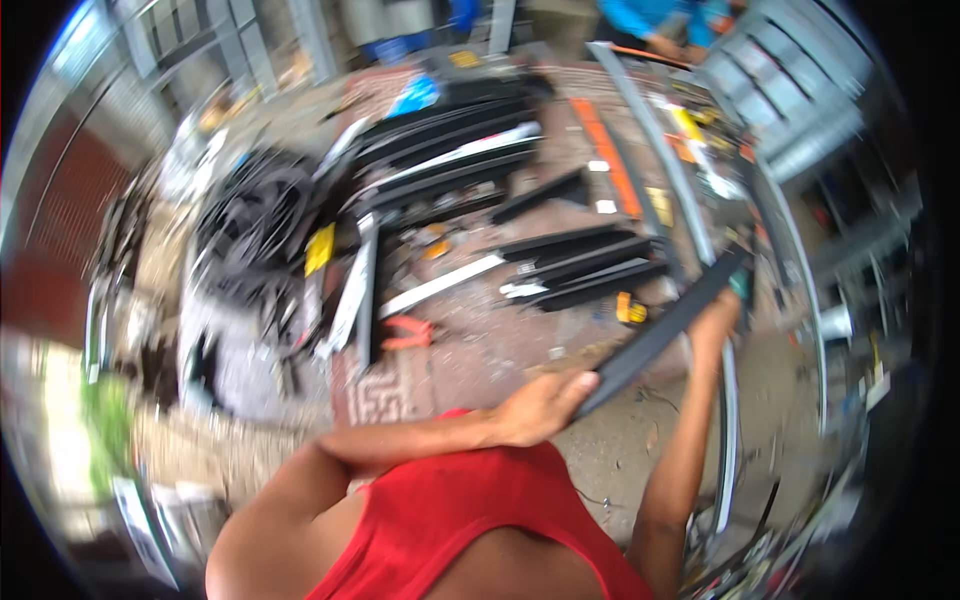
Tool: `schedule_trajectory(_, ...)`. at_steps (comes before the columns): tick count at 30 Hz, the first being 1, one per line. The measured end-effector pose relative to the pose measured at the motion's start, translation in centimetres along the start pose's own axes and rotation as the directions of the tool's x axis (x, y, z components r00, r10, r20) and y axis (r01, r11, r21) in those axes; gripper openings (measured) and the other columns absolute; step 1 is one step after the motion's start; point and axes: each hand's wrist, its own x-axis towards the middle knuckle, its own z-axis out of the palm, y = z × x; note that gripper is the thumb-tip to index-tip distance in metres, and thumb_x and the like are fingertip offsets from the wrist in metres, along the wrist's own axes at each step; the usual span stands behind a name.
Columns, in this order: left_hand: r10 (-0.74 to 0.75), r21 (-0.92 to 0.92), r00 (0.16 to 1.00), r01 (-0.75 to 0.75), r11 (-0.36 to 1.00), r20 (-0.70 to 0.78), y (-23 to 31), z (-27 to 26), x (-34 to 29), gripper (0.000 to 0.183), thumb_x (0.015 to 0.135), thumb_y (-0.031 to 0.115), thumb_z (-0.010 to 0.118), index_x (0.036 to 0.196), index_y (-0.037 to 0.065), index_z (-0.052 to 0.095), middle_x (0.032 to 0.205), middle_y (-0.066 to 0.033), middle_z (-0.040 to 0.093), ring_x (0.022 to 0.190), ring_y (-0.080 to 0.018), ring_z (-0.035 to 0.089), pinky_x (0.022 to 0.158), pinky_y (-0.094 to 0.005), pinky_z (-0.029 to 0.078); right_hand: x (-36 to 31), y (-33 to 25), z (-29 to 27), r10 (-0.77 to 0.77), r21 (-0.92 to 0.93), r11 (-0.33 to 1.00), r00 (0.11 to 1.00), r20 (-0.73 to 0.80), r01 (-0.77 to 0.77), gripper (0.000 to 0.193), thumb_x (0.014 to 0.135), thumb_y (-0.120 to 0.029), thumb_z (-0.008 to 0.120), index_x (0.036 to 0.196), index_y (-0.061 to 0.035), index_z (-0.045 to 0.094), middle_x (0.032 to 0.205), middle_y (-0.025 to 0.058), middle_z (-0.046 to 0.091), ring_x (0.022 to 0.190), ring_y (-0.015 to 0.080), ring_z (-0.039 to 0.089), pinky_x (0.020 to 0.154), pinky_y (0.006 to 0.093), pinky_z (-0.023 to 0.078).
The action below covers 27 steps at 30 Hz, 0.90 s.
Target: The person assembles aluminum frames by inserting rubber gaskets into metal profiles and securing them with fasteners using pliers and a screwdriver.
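A long dark flat strip (660, 330) slants across the space in front of me, from near my body up to the far right. My left hand (545, 408) grips its near end, thumb on top. Close to the strip's far end is my right hand (712, 315), its fingers curled around something with a teal part (740, 283); blur and the strip hide what it is. Left of the strip, a small yellow-and-black tape measure (630, 308) lies on the work surface, near a stack of short black strips (585, 265).
Pliers with red handles (408, 332) lie mid-table. A tangle of black rubber strips (255, 225) and long black profiles (450, 140) cover the left and back. Right, a long grey metal bar (680, 180) runs along an orange level-like bar (610, 160). A person in blue (665, 25) works at the far right.
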Motion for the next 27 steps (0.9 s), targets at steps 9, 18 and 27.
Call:
schedule_trajectory(9, 0.174, 0.142, 0.974, -0.154, 0.978, -0.143, -1.1, -2.3, -1.5, 0.057, 0.108, 0.043, 0.041, 0.145, 0.001, 0.046, 0.111, -0.0284, 0.066, 0.093, -0.0479, 0.065, 0.079, -0.0533, 0.052, 0.2, -1.6, 3.3, 0.226, 0.733, 0.535, 0.907, 0.355, -0.420, 0.052, 0.104, -0.037, 0.053, 0.140, -0.0002, 0.052, 0.129, 0.0166, 0.064, 0.117, 0.0271, 0.062, 0.106, 0.0401, 0.048)
schedule_trajectory(18, 0.462, 0.652, 0.820, -0.150, 0.743, -0.338, -9.7, -6.7, -9.2, 0.088, 0.081, 0.054, 0.077, 0.149, 0.008, 0.045, 0.113, -0.0182, 0.059, 0.091, -0.0373, 0.066, 0.077, -0.0471, 0.055, -6.8, -8.8, 5.8, 0.360, 0.760, 0.538, 0.915, 0.184, -0.365, 0.069, 0.098, -0.054, 0.062, 0.144, -0.0060, 0.043, 0.107, 0.0107, 0.061, 0.098, 0.0236, 0.062, 0.092, 0.0395, 0.052)
schedule_trajectory(27, 0.020, 0.172, 0.261, 0.576, 0.799, -0.965, -24.0, -18.8, -15.7, 0.025, 0.094, 0.028, 0.068, 0.100, 0.004, 0.074, 0.084, -0.0150, 0.075, 0.076, -0.0316, 0.073, 0.071, -0.0414, 0.057, -9.7, -2.2, -2.9, 0.214, 0.530, 0.846, 0.948, -0.237, -0.058, 0.066, 0.104, -0.059, 0.044, 0.120, 0.0040, 0.055, 0.090, 0.0128, 0.065, 0.082, 0.0227, 0.064, 0.075, 0.0361, 0.055)
